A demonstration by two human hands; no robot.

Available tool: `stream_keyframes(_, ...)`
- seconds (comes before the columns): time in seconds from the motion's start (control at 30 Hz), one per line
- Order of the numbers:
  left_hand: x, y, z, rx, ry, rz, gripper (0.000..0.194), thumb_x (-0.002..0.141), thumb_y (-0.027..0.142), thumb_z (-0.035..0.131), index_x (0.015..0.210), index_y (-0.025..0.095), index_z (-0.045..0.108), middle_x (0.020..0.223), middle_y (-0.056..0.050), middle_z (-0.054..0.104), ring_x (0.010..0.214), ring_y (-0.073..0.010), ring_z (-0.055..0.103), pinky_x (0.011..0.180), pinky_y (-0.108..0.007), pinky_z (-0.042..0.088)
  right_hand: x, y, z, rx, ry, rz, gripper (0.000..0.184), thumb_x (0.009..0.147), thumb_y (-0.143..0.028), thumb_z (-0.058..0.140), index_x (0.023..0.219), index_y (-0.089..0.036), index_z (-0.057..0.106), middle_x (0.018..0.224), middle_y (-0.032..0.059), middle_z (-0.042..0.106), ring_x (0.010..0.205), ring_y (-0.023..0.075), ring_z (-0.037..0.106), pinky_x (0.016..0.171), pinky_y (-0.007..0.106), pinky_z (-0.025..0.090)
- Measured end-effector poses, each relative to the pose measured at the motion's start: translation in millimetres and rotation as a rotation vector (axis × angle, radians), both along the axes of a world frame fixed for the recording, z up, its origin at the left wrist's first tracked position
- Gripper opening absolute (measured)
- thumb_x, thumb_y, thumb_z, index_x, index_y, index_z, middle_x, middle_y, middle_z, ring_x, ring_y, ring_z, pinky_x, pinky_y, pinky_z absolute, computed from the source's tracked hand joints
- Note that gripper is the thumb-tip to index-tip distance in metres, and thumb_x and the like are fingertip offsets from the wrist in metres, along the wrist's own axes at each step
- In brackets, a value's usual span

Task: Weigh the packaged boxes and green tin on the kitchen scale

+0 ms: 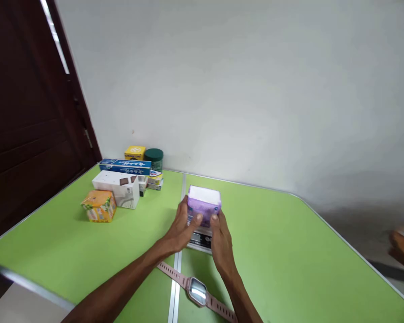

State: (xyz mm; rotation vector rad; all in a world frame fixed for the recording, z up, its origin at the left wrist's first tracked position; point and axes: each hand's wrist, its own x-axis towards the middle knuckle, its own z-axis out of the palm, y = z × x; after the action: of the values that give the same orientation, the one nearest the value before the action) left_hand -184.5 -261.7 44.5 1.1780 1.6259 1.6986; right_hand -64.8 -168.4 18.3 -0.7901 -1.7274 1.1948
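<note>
Between both hands is a purple-and-white packet (204,202), shaped like a small block. My left hand (183,226) presses its left side, with the thumb across the front. On the other side my right hand (221,235) grips it, thumb also in front. Directly under the packet is a white digital scale (201,240) with a black front panel; whether the packet rests on it I cannot tell. Nearer to me a smartwatch (197,291) with a pink strap lies face up below my forearms, partly covered by them.
At the table's back left stand an orange box (100,206), a white box (117,186), a long blue box (126,166), a yellow box (134,152) and a green-lidded jar (154,157). Small cartons (155,179) sit beside them. A wall (242,98) borders the green table (289,260).
</note>
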Motion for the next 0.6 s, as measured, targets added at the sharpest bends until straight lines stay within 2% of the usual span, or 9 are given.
stream_keyframes(0.1, 0.7, -14.8, 9.7, 0.012, 0.024, 0.016, 0.085, 0.099, 0.066, 0.051, 0.167, 0.023, 0.023, 0.169, -0.016, 0.033, 0.159, -0.0312, 0.029, 0.132, -0.049, 0.021, -6.1, -12.3, 3.0, 0.036, -0.026, 0.027, 0.067, 0.102, -0.064, 0.045, 0.157, -0.027, 0.048, 0.160, 0.0100, 0.052, 0.152, 0.0326, 0.043, 0.126, 0.057, 0.030)
stream_keyframes(0.2, -9.9, -44.4, 13.5, 0.026, 0.030, 0.131, 0.084, 0.100, 0.063, 0.051, 0.167, 0.023, 0.020, 0.169, -0.016, 0.033, 0.158, -0.0300, 0.029, 0.132, -0.047, 0.022, -23.2, -32.0, 9.0, 0.068, -0.023, 0.170, 0.067, 0.102, -0.064, 0.045, 0.159, -0.028, 0.046, 0.159, 0.0108, 0.052, 0.149, 0.0332, 0.045, 0.123, 0.058, 0.035)
stream_keyframes(0.27, -21.8, -67.2, 11.0, 0.034, 0.021, 0.209, 0.081, 0.102, 0.060, 0.050, 0.167, 0.023, 0.020, 0.169, -0.014, 0.034, 0.156, -0.0286, 0.033, 0.130, -0.046, 0.025, -42.6, -49.7, 13.3, 0.034, -0.020, 0.264, 0.071, 0.100, -0.067, 0.048, 0.158, -0.027, 0.046, 0.160, 0.0126, 0.051, 0.148, 0.0345, 0.047, 0.120, 0.058, 0.040)
stream_keyframes(0.4, -53.6, -106.5, -6.3, 0.024, -0.022, 0.387, 0.076, 0.102, 0.061, 0.049, 0.164, 0.025, 0.027, 0.170, -0.013, 0.033, 0.156, -0.0290, 0.033, 0.130, -0.045, 0.026, -90.3, -85.2, 15.1, -0.059, -0.016, 0.429, 0.075, 0.097, -0.071, 0.051, 0.157, -0.025, 0.047, 0.161, 0.0147, 0.050, 0.147, 0.0354, 0.048, 0.117, 0.058, 0.045)
stream_keyframes(0.5, -77.5, -124.2, -24.3, -0.001, -0.015, 0.520, 0.077, 0.100, 0.063, 0.051, 0.162, 0.022, 0.031, 0.170, -0.014, 0.033, 0.160, -0.0306, 0.024, 0.133, -0.048, 0.016, -120.2, -102.8, 7.8, -0.043, 0.014, 0.511, 0.069, 0.098, -0.066, 0.054, 0.153, -0.025, 0.051, 0.155, 0.0141, 0.056, 0.145, 0.0337, 0.051, 0.119, 0.057, 0.043)
stream_keyframes(0.6, -93.9, -131.6, -37.9, -0.019, 0.030, 0.575, 0.080, 0.099, 0.064, 0.052, 0.162, 0.020, 0.030, 0.171, -0.015, 0.029, 0.164, -0.0295, 0.012, 0.134, -0.049, 0.007, -136.5, -110.3, -3.6, -0.014, 0.023, 0.547, 0.065, 0.099, -0.062, 0.054, 0.153, -0.024, 0.052, 0.150, 0.0137, 0.061, 0.142, 0.0324, 0.055, 0.116, 0.054, 0.047)
